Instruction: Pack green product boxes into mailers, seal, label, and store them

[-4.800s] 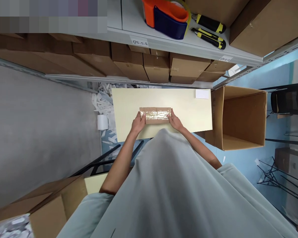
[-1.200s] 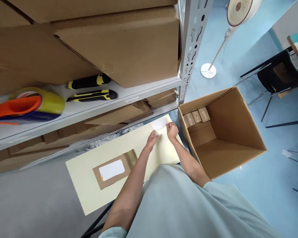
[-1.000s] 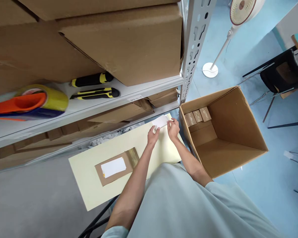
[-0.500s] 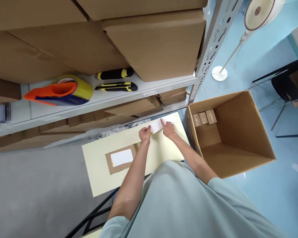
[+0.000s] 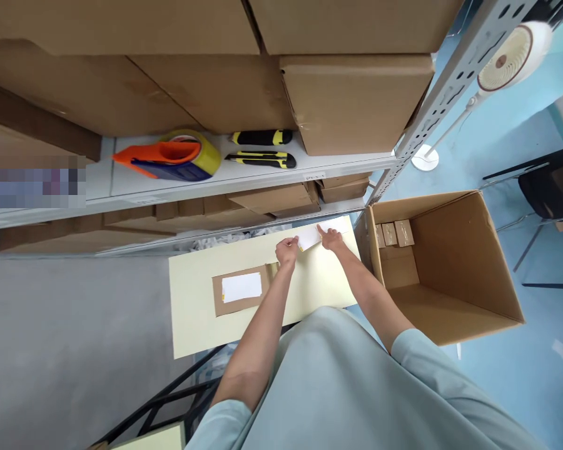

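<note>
A strip of white paper labels (image 5: 308, 238) with a small yellow mark at its near-left corner lies at the back right of the cream tabletop (image 5: 192, 331). My left hand (image 5: 288, 251) is closed, pinching the strip's left end, which is slightly raised. My right hand (image 5: 331, 240) rests on the strip with the index finger stretched out and pressed on the paper; it grips nothing. To the left of my left forearm sits a flat brown cardboard box (image 5: 219, 307) bearing a white label (image 5: 242, 287). My forearm partly covers the box's right end.
A large open carton (image 5: 455, 250) stands right of the table, with small boxes (image 5: 390, 234) inside. Shelving behind carries cartons (image 5: 356, 106), two utility knives (image 5: 261, 159) and an orange-and-blue tape dispenser (image 5: 169, 159). A white fan (image 5: 505, 59) stands beyond the shelf post.
The camera view has shifted, so shelf and table appear further right. Both hands stay at the label strip in much the same pose. The labelled box stays in place on the table.
</note>
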A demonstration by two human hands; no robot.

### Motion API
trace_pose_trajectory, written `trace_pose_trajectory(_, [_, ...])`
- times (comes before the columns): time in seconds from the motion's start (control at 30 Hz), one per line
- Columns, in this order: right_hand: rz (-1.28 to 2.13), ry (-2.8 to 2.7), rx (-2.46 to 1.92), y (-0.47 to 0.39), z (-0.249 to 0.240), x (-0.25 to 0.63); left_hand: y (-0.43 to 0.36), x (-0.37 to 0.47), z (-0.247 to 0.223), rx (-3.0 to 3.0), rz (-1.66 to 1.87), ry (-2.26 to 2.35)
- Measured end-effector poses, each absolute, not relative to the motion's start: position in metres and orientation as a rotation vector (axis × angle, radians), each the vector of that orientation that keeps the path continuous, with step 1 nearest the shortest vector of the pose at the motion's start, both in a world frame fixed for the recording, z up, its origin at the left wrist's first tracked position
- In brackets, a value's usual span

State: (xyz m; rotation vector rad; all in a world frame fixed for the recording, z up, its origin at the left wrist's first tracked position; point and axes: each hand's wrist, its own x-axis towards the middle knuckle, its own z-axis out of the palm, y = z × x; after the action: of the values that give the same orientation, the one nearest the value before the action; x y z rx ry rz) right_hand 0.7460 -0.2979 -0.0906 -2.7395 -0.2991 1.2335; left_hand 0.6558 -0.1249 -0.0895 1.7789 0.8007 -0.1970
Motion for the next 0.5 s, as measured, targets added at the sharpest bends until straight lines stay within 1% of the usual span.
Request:
trace_pose_trajectory(0.17, [1.185, -0.266, -2.712, -0.302, -0.082, 0.747, -0.114, 0.628, -0.057, 1.720, -0.132, 0.800])
trace_pose_trajectory(0.33, [1.102, -0.197, -2.682, -0.301, -0.066, 0.744, -0.077, 0.565, -0.020, 1.581, -0.119, 0.693])
trace_pose_trajectory(0.43, [1.003, -0.181, -2.639, -0.292, -0.050, 0.724, -0.045, 0.524, -0.008, 1.524, -0.140, 0.655])
trace_pose_trajectory(0.5, [0.933, -0.242, -2.570, -0.284, -0.037, 0.696, -0.024, 0.503, -0.005, 1.509, -0.143, 0.665])
